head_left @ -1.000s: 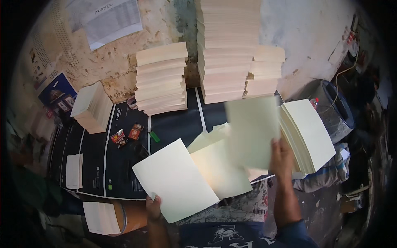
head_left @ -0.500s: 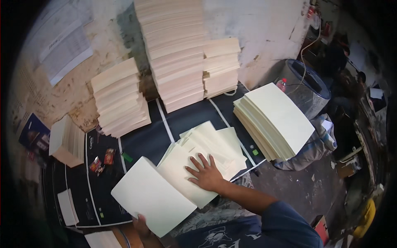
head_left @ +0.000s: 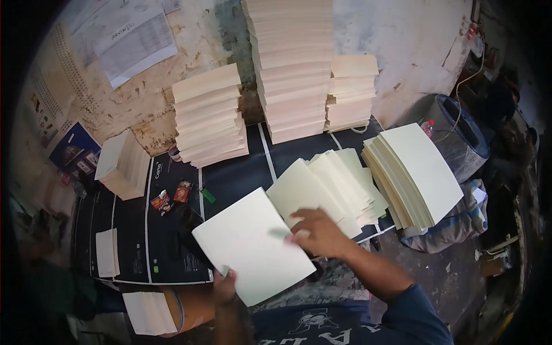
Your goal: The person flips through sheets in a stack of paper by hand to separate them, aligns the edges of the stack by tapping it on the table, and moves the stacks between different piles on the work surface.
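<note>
Left hand (head_left: pixel 224 286) pinching white sheet (head_left: pixel 253 253) at near edge; right hand (head_left: pixel 316 233) flat on fanned sheets (head_left: pixel 336 184). Red packets (head_left: pixel 172 195) far-left of left hand.

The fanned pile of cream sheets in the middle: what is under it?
The fanned pile of cream sheets lies on a dark printed mat. The right hand rests on its near edge, beside the cream sheet pinched by the left hand. Anything beneath is covered.

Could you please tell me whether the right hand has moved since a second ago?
Yes. The right hand has come down from the thick curved stack of cream sheets and towards the pale sheet bundle held by the left hand.
</note>
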Tool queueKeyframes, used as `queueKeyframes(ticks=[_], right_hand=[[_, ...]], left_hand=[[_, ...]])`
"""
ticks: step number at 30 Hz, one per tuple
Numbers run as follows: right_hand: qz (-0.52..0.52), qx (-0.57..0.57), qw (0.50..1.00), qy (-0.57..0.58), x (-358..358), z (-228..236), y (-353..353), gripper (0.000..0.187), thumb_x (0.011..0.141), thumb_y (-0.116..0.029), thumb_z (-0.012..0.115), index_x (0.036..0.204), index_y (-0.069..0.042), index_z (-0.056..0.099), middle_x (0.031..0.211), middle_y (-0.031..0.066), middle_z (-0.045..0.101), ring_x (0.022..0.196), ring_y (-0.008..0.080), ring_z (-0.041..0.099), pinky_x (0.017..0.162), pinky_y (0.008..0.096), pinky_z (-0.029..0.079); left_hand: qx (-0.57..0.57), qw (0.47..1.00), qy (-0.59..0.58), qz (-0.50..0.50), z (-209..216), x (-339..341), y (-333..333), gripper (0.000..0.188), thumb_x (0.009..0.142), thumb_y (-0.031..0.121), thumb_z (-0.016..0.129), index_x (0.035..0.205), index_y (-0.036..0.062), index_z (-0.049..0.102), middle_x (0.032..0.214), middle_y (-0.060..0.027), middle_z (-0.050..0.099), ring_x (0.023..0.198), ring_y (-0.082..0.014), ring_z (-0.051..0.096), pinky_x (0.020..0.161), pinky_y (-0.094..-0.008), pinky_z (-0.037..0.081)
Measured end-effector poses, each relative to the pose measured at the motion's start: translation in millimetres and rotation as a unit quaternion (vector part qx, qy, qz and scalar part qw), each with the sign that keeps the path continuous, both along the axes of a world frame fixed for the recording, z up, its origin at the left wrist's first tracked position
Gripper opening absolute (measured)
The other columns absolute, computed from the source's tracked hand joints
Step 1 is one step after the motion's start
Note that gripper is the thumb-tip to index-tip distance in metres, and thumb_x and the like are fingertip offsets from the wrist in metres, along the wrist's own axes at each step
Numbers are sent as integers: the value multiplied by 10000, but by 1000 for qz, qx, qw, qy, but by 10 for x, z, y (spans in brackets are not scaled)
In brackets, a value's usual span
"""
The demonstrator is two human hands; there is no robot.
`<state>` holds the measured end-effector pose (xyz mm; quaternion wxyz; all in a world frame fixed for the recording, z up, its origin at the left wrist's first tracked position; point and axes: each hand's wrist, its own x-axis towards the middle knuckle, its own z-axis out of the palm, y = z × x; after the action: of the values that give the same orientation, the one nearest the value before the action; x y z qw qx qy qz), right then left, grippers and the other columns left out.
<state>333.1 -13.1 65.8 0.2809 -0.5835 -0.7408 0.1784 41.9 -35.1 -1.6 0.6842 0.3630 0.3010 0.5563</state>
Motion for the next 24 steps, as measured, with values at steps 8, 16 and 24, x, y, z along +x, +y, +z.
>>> queueKeyframes(ticks=[8, 16, 24], right_hand=[[-191, -174, 966, -15, 549, 105, 7, 680, 899, -590, 550, 966, 80, 642, 897, 291, 666, 897, 407, 662, 814, 478, 508], [-48, -268, 962, 1, 26, 310, 60, 795, 832, -684, 572, 942, 100, 654, 854, 292, 665, 820, 402, 671, 776, 460, 515], [-173, 170, 958, -155, 265, -220, 162, 635, 819, -437, 719, 1200, 55, 588, 1196, 267, 604, 1172, 383, 544, 963, 445, 446]], left_hand=[[-4, 1000, 28, 0, 284, -165, 78, 584, 910, 215, 603, 1375, -47, 367, 1238, -198, 567, 1101, -311, 600, 932, -431, 502], [-6, 999, 31, 43, -169, -198, 82, 572, 902, 143, 599, 1391, -28, 357, 1261, -171, 561, 1106, -293, 596, 944, -437, 499], [-19, 999, 10, 35, 24, -356, 26, 561, 917, 160, 579, 1394, -29, 351, 1273, -194, 550, 1122, -305, 590, 938, -447, 501]])
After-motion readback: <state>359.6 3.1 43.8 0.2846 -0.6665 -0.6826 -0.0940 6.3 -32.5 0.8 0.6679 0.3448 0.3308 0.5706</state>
